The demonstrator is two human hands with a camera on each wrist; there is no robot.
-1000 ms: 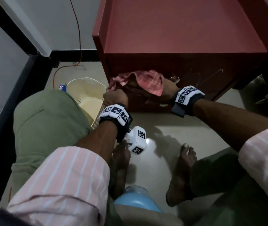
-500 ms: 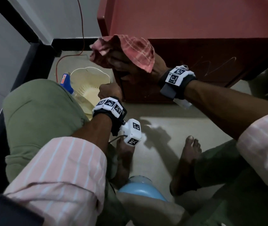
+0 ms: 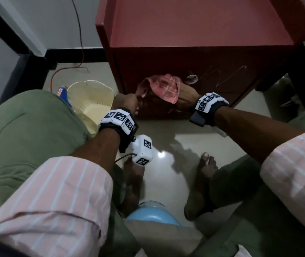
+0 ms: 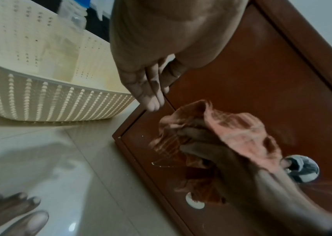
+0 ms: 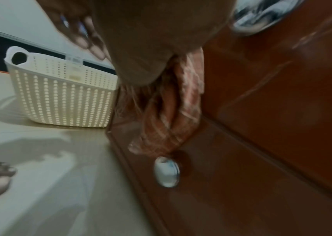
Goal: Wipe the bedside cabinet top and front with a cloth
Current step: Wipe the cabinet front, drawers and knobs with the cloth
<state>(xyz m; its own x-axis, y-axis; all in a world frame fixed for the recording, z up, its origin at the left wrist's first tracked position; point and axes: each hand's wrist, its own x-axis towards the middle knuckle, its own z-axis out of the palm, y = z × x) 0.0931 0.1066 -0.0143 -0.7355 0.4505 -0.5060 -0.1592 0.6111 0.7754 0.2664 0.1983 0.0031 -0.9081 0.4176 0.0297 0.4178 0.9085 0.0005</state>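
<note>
Sitting on the floor just left of the cabinet's lower left corner: cream perforated basket (image 3: 90, 101), likely parked within reach for supplies. Next, left hand (image 3: 124, 102) with fingers curled round the left front edge of the red bedside cabinet (image 3: 222, 52), probably bracing it against the push of wiping. Further right, right hand (image 3: 185, 93) gripping a bunched pink checked cloth (image 3: 166, 86), pressing it flat on the cabinet front, left of a shiny knob (image 3: 192, 77).
</note>
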